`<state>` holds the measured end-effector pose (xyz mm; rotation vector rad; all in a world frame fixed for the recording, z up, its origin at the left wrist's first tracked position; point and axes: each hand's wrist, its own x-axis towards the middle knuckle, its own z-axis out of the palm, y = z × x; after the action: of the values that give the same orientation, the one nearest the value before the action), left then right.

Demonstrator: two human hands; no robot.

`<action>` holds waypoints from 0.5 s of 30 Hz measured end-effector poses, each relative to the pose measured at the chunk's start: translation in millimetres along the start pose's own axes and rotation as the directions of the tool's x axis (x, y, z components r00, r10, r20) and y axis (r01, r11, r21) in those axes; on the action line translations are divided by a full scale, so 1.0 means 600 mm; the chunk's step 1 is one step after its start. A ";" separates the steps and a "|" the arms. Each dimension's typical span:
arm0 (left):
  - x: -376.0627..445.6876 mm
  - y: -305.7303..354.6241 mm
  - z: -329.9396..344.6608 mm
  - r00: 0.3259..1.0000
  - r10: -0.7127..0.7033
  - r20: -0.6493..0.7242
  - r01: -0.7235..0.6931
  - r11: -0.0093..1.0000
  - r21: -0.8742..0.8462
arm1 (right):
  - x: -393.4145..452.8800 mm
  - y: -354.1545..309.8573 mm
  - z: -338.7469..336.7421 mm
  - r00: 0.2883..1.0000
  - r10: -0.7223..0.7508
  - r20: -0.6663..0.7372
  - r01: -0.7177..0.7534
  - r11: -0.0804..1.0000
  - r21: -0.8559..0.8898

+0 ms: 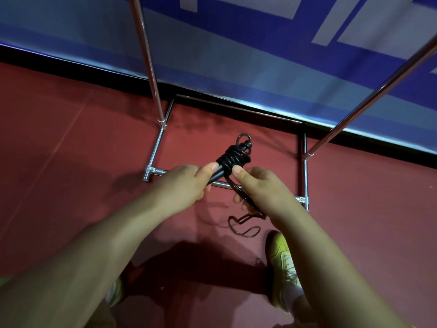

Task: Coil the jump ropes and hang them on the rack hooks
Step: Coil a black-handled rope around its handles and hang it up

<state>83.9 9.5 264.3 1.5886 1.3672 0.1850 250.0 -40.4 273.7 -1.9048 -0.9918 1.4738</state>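
Head view: the left hand [186, 183] grips the black jump rope [233, 159] handles, cord wound round them, above the chrome rack [155, 147] base. The right hand [257, 188] pinches the trailing cord. The blue banner [236, 55] lettering can't be read.

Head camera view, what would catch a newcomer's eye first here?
Dead centre, two hands work a black jump rope: the left hand grips its handles, with rope coiled round them, and the right hand holds the loose rope, whose loops hang toward the red floor. Behind them stands a chrome rack against a blue wall, and a yellow-green shoe shows at lower right.
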 end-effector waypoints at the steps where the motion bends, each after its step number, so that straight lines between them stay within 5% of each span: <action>1: -0.001 0.002 -0.002 1.000 0.011 -0.015 -0.011 0.999 0.049 | 0.001 0.000 0.001 1.000 0.005 -0.008 -0.005 1.000 -0.017; 15: 0.001 -0.011 0.001 0.998 0.053 -0.039 -0.031 0.901 0.433 | -0.007 -0.007 0.010 0.992 0.116 0.046 -0.124 0.960 0.253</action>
<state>80.0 8.9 259.2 1.9929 1.4841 -0.0617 242.9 -41.3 277.8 -1.7859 -0.6707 1.6181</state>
